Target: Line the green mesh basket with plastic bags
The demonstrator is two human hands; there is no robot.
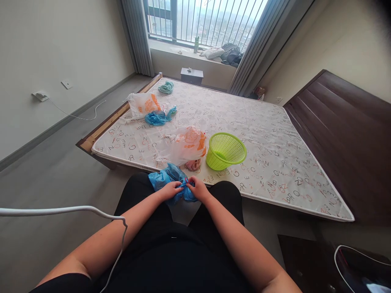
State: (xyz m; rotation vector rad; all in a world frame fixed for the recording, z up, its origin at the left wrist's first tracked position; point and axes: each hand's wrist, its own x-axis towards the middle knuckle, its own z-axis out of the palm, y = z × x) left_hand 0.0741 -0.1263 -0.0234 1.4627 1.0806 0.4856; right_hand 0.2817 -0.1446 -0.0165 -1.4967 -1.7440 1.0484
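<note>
A crumpled blue plastic bag [163, 179] lies across my lap, just in front of the mattress edge. My left hand [171, 190] pinches the bag from the left, and my right hand [197, 189] grips it from the right, the fingertips of both close together. Small red bits show by the right fingers; what they are I cannot make out. Just beyond my hands, a pink cloth-like bundle [193, 164] sits under the edge of a white plastic bag with orange print [191, 142]. To its right a lime-green plastic basket [226, 152] stands on the mattress.
The patterned mattress [259, 134] spans the bed before me. Farther left on it lie another white-and-orange bag [142, 105], a blue bag [159, 118] and a teal coiled bundle [166, 87]. A white cable [76, 209] crosses over my left arm. A dark headboard [342, 142] stands right.
</note>
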